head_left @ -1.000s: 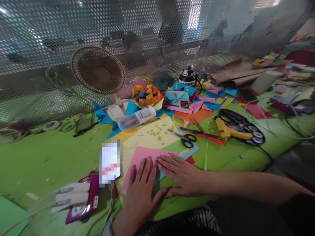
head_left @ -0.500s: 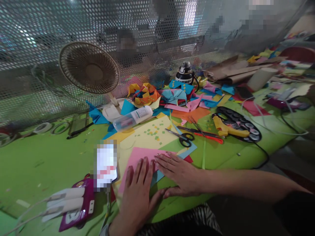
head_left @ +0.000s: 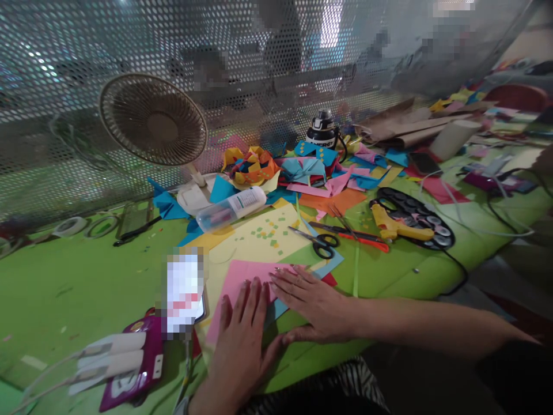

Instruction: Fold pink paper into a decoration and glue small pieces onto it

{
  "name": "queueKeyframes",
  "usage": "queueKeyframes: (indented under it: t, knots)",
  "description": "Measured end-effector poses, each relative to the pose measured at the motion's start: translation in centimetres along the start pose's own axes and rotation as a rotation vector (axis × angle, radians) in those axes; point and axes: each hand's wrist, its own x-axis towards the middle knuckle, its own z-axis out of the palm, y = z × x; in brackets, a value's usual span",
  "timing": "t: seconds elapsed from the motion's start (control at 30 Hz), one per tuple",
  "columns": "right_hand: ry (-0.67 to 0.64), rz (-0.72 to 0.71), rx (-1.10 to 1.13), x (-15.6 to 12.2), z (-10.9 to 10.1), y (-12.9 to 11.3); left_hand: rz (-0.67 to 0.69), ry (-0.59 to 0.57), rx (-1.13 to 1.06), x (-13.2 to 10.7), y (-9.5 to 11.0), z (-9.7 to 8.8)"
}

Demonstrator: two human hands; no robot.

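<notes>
My left hand point(head_left: 242, 340) lies flat, fingers stretched out, on a pink sheet of paper point(head_left: 235, 279) near the front edge of the green table point(head_left: 78, 282). My right hand point(head_left: 313, 302) also rests flat with fingers spread on the pink sheet's right side, over a blue sheet point(head_left: 276, 308) beneath. Both hands press the paper and hold nothing. A yellow sheet point(head_left: 254, 236) dotted with small paper squares lies just behind the pink one.
Black scissors point(head_left: 317, 243), red scissors point(head_left: 358, 236), a yellow glue gun point(head_left: 397, 227) on a black tray, a lying glue bottle point(head_left: 231, 208), a desk fan point(head_left: 153, 121), a folded paper pile point(head_left: 302, 170), a purple device point(head_left: 133, 360) and a perforated metal screen behind.
The view has drifted slightly right and down. Both hands stay flat on the pink sheet with hardly any movement.
</notes>
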Motion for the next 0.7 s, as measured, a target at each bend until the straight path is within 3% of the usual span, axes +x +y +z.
queueKeyframes:
  t: [0.7]
  knots:
    - [-0.055, -0.003, 0.021, 0.13, -0.22, -0.12, 0.014, -0.022, 0.044, -0.14, -0.10, 0.00]
